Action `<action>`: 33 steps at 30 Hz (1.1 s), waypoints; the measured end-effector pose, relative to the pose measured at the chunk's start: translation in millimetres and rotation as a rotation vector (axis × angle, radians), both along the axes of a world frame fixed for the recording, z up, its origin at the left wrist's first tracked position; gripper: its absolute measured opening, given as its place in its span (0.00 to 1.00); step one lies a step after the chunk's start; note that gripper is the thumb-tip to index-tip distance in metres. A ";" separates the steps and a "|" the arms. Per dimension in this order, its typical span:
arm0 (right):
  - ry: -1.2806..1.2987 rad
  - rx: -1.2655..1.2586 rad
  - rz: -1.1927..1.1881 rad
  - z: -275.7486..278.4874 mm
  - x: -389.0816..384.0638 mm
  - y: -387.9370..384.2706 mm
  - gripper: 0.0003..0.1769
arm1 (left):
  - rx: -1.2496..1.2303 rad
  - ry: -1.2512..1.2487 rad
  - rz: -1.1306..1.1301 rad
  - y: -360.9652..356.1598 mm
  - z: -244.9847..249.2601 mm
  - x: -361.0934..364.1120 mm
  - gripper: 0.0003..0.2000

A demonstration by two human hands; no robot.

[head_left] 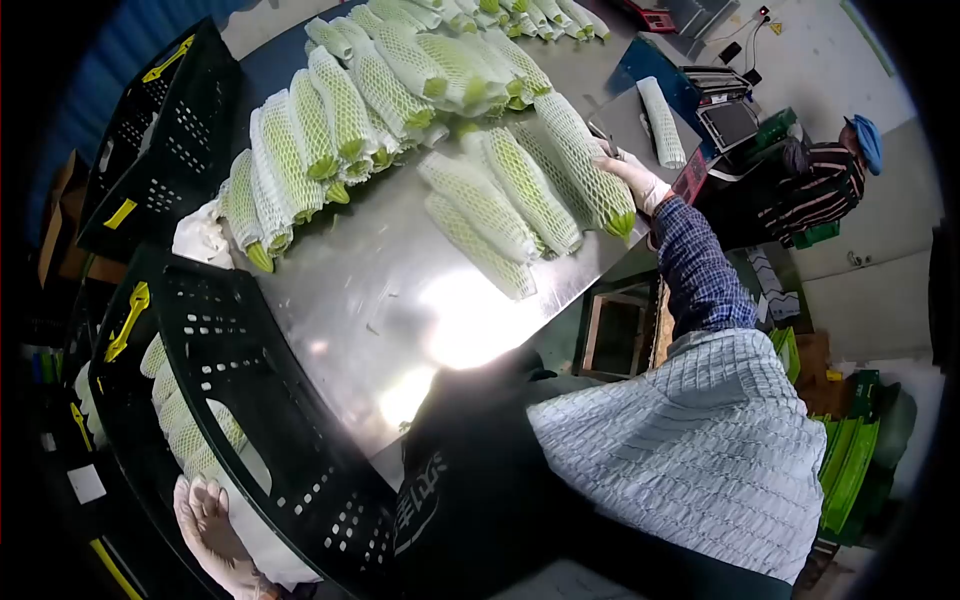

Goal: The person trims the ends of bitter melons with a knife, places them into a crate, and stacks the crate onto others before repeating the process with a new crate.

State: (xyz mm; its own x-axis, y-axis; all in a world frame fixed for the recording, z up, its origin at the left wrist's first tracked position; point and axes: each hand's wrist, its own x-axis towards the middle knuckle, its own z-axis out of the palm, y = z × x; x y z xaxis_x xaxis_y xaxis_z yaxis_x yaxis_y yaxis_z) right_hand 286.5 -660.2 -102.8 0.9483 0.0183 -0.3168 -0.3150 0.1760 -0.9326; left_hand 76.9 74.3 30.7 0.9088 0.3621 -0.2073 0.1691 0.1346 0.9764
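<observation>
Long green vegetables, zucchini-like, lie in white foam net sleeves on a metal table. My right hand (634,177), in a white glove, is closed against the side of one sleeved vegetable (584,160) at the table's right edge; part of the grip is hidden. Beside it several others (520,185) lie loosely together. My left hand (212,535), also gloved, is low on the left at the black crate (290,420). Its fingers are apart and slightly bent, with nothing visible in them. White-netted vegetables (175,410) show inside that crate.
A larger pile of sleeved vegetables (390,80) covers the table's (360,290) far side. Another black crate (165,140) stands at upper left, near a white cloth (203,238). One sleeved vegetable (660,122) lies by equipment at right. A person (815,185) is beyond.
</observation>
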 end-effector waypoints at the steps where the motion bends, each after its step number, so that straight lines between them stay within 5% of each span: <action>1: -0.013 0.083 -0.038 -3.4 -1.9 -2.7 0.36 | 0.001 0.053 0.040 14.9 -3.9 -1.9 0.25; 3: -0.106 0.038 -0.073 -2.4 -4.2 -8.2 0.34 | -0.011 0.043 0.012 25.4 -10.3 -5.4 0.25; 4: -0.114 0.025 -0.099 2.3 -4.4 -11.5 0.35 | 0.148 0.159 0.284 -47.8 30.5 9.0 0.20; 11: -0.057 -0.218 -0.152 37.1 16.2 -39.4 0.43 | 0.106 0.114 0.231 -29.3 16.3 16.3 0.18; 13: -0.037 -0.462 -0.196 39.9 14.2 -19.5 0.48 | 0.079 0.101 0.126 0.2 0.5 8.2 0.21; 17: -0.205 -0.799 0.098 -20.9 36.3 -24.1 0.56 | 0.012 0.064 -0.028 42.0 -24.1 -0.5 0.25; 18: -0.319 -1.107 0.138 -36.9 41.2 -24.6 0.56 | 0.022 0.060 -0.032 33.9 -19.6 -0.2 0.25; 19: -0.148 -0.845 0.145 -31.8 36.9 -5.2 0.55 | 0.032 0.054 -0.035 25.9 -16.2 0.2 0.25; 22: -0.107 -1.167 0.247 -28.4 33.3 17.9 0.57 | 0.086 0.058 0.020 22.1 -12.1 -5.4 0.24; 25: -0.338 -1.187 0.179 -26.1 22.5 12.8 0.47 | 0.135 0.059 0.113 18.0 -11.1 -11.2 0.25; 27: -0.264 -1.274 0.130 44.4 5.5 65.5 0.36 | 0.082 0.020 0.110 39.8 -20.4 -21.8 0.23; 28: -0.567 -1.514 0.107 47.4 7.4 70.6 0.31 | 0.070 0.047 0.222 10.8 -3.8 -7.7 0.21; 29: -0.427 -1.041 0.068 49.3 12.6 82.8 0.28 | 0.063 0.041 0.205 13.8 -1.2 -5.4 0.19; 33: -0.463 -0.990 0.433 73.8 13.7 157.9 0.30 | 0.266 0.130 0.161 35.2 -9.8 -4.7 0.17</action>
State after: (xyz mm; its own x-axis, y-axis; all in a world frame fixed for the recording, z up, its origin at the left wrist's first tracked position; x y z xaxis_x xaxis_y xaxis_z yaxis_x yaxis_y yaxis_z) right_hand 300.2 -502.3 -28.9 0.9518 0.3066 -0.0001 0.2346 -0.7287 -0.6434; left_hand 72.2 109.5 20.9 0.8078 0.5556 -0.1970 0.2920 -0.0869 0.9525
